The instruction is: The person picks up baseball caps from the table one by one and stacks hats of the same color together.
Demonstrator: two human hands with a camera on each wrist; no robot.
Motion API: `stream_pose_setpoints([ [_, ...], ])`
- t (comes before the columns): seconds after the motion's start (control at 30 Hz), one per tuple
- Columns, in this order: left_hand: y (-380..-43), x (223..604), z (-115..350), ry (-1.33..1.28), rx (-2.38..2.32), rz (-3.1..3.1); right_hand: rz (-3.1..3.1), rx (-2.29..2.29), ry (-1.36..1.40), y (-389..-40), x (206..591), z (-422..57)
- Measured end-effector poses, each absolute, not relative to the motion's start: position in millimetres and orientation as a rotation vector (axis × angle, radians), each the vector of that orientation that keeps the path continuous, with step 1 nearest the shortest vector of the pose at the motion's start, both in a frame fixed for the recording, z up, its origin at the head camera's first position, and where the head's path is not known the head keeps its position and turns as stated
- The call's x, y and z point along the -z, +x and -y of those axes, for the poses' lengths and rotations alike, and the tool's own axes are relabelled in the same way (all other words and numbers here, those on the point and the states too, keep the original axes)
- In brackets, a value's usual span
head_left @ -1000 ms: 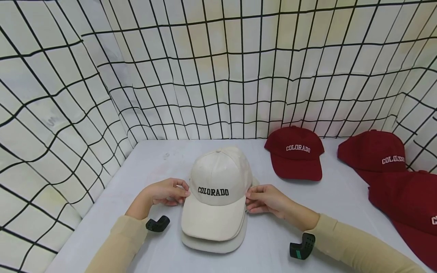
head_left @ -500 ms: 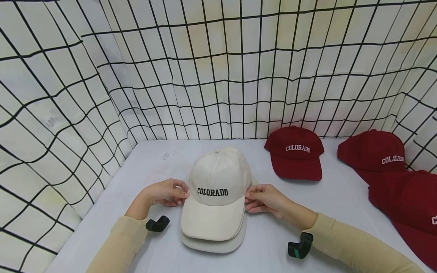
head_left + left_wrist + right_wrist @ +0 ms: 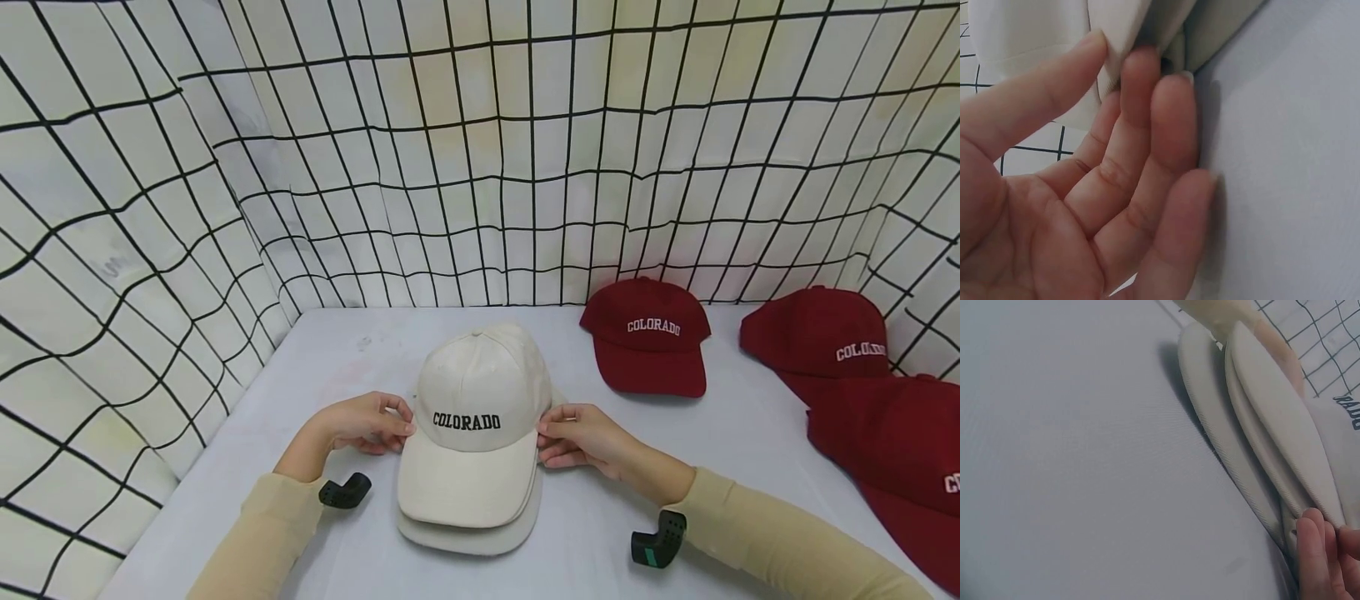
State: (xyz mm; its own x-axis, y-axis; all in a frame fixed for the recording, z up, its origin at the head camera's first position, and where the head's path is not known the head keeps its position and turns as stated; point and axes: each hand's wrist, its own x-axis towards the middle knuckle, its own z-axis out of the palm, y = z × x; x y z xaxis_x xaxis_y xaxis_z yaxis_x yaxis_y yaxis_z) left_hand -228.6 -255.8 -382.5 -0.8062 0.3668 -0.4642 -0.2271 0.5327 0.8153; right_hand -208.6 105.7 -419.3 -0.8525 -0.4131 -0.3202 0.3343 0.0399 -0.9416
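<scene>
A cream baseball cap (image 3: 472,383) lettered COLORADO tops a stack of matching caps, brims toward me. My left hand (image 3: 367,423) pinches its edge on the left where brim meets crown. In the left wrist view, the thumb (image 3: 1054,87) lies on the outer fabric and the fingertips (image 3: 1141,69) sit under the edge. Opposite, my right hand (image 3: 588,439) pinches the right edge at the same height. The right wrist view shows three layered brims; the lowest brim (image 3: 1204,400) stands apart from the upper two. The lower crowns are mostly hidden.
Dark red COLORADO caps lie on the white table (image 3: 337,358): one cap (image 3: 651,337) at the back, another cap (image 3: 821,337) at the far right, overlapped by a nearer cap (image 3: 892,450). A white wall with black netting (image 3: 450,167) encloses the table.
Almost nothing differs. The top cream cap and both hands have shifted very slightly left, with the grip at both sides unchanged.
</scene>
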Motion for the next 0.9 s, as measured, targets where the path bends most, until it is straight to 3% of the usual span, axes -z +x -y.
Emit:
stream_pose_setpoints([
  [0.4,-223,368,256,0.125,-1.294,-2.351,-1.915,1.836,-0.123,-203,414,-121],
  [0.9,-223,318,230,0.277,-1.435,-2.611,-2.183,1.826,-0.359,-200,373,-163],
])
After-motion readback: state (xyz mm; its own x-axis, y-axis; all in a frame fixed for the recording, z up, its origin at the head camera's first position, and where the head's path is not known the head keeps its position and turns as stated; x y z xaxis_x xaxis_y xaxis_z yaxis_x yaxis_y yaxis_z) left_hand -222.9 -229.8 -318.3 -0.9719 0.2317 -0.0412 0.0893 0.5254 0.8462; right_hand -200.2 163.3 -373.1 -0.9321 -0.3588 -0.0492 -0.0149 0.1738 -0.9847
